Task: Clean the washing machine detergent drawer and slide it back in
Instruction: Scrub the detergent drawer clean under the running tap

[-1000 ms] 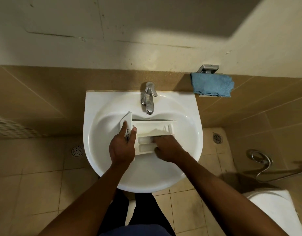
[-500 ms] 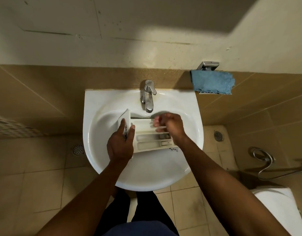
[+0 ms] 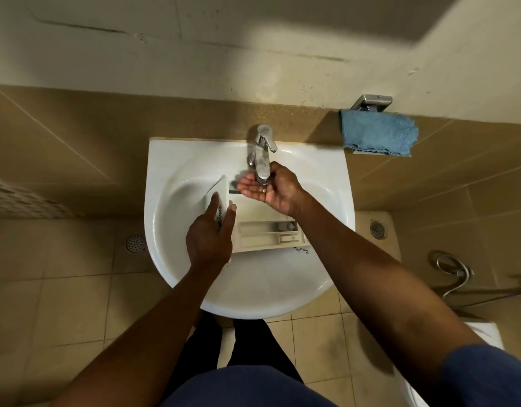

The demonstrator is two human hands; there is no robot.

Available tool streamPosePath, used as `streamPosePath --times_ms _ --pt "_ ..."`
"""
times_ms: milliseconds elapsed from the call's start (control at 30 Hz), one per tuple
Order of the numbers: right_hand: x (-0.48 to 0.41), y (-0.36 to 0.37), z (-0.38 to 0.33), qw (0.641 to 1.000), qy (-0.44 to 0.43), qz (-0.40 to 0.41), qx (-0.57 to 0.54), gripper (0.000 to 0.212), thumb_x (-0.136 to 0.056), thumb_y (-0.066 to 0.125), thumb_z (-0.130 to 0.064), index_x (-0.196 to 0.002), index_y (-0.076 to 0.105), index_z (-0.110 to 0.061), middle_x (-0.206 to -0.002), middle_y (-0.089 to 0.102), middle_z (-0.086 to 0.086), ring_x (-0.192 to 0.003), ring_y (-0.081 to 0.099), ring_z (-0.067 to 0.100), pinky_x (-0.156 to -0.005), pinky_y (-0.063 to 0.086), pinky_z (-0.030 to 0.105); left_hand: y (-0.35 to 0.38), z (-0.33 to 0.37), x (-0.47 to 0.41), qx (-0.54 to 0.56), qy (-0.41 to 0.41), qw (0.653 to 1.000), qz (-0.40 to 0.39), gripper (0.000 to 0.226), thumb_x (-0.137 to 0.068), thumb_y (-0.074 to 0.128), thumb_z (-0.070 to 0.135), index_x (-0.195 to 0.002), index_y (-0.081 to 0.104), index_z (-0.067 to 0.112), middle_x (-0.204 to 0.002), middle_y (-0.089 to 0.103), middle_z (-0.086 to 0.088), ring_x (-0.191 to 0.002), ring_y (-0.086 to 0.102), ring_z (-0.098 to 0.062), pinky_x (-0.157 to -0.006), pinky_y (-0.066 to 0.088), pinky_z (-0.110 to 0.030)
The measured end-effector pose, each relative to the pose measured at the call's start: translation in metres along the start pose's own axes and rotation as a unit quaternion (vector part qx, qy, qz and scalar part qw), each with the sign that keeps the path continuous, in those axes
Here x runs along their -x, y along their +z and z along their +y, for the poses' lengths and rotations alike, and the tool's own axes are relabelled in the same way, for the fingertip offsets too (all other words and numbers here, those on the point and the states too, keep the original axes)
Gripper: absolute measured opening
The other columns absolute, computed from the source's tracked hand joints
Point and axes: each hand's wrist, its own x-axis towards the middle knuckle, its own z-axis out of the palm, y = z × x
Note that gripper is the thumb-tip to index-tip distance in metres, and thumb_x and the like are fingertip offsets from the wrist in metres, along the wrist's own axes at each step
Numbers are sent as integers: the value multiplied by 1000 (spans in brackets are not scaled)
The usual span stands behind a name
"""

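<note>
Left hand: gripping the drawer by its white front panel. The index finger is lying nearly straight along the panel's outer face and the thumb is lying along its inner side, pinching the panel between them. The other fingers are hiding under the hand.
Right hand: hovering palm up beneath the spout of the tap. The fingers are curling loosely into a half-open cup and holding nothing. Cannot tell whether they are touching the spout.
Drawer: lying inside the sink basin with compartments facing up. The front panel is tilting up at the left, and the back end is pointing right, just beside the right forearm.
Cloth: blue, hanging on the wall right of the sink, well apart from both hands.
</note>
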Motion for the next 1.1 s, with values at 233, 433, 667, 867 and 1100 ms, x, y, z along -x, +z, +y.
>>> streamPosePath --times_ms 233,433,667,867,1100 --pt "27 -30 66 950 -98 80 285 36 -96 44 -8 -88 75 8 -92 76 25 -90 75 40 -86 62 44 2 -4 -2 -16 9 1000 -3 67 -100 41 67 -153 48 25 -109 76 -12 -103 71 -28 -94 55 -39" --pt "33 -65 91 584 -297 -3 756 37 -105 37 -36 -113 69 -20 -108 74 3 -98 67 23 -80 51 35 0 0 -1 -13 4 1000 1 60 -102 48 59 -151 52 24 -112 76 -13 -110 69 -28 -97 50 -36" --pt "40 -71 103 485 -311 89 813 52 -97 27 -49 -99 65 -14 -93 72 9 -86 68 34 -70 53 41 5 -3 -2 8 -11 1000 -8 62 -100 49 62 -149 53 25 -103 76 -14 -107 70 -29 -97 52 -37" --pt "54 -94 87 533 -286 99 790 37 -90 42 -36 -114 69 -26 -102 76 2 -92 70 30 -78 56 40 1 -1 -2 4 -7 1000 -22 68 -100 45 64 -150 50 19 -98 76 -13 -99 72 -29 -94 56 -42" --pt "49 -44 98 575 -257 121 767 22 -84 51 -30 -84 67 -16 -83 71 8 -84 67 36 -67 51 35 2 0 -3 2 -15 999 -30 65 -100 46 62 -147 56 18 -107 76 -15 -107 70 -31 -98 54 -42"
